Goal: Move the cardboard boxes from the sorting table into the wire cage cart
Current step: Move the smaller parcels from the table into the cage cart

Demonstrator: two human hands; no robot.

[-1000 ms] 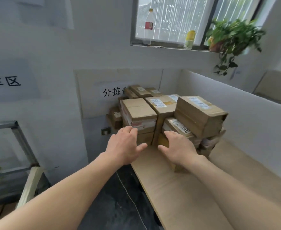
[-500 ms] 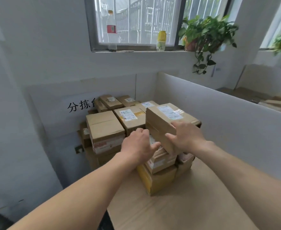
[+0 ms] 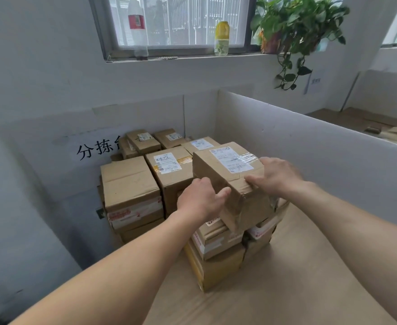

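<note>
Several cardboard boxes are stacked on the tan sorting table (image 3: 298, 277), filling its far left corner. The top box (image 3: 225, 170) of the nearest stack carries a white shipping label and clear tape. My left hand (image 3: 202, 200) grips its near left side, fingers curled round the edge. My right hand (image 3: 274, 177) grips its right top edge, thumb on the front corner. Below it lie a flatter box (image 3: 213, 240) and a yellow-edged box (image 3: 216, 268). The wire cage cart is out of view.
A white partition (image 3: 321, 160) runs along the table's right side and the back wall closes the far end. A taller box stack (image 3: 131, 191) stands at the left. Bottles (image 3: 222, 38) and a potted plant (image 3: 296, 26) sit on the window sill above.
The view has swung right and closer to the table, losing the cage cart frame at the left. Both hands rose from the lower boxes and took hold of the top labelled box.
</note>
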